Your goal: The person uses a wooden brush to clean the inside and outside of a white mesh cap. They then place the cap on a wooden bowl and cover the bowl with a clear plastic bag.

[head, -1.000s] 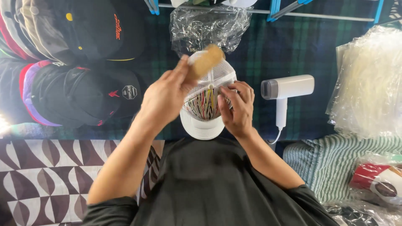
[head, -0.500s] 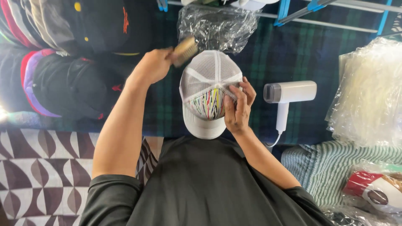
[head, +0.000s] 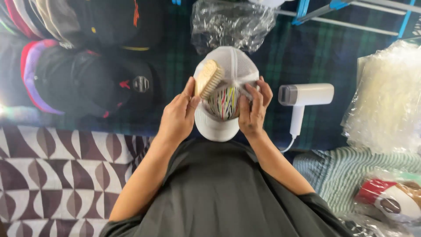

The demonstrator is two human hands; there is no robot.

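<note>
Head view: the left hand (head: 177,116) has its grip clamped on a wooden brush (head: 208,78), bristles against the white mesh cap (head: 228,79). The right hand (head: 253,109) grips the cap's far side. Beyond that grip lies a white hair dryer (head: 305,98).

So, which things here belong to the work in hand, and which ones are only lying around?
In use:
- white cap, held by the right hand
- wooden brush, in the left hand, bristles against the cap

Lying about:
- white hair dryer
- dark caps at left
- crumpled clear plastic bag
- packaged cap at lower right
</note>
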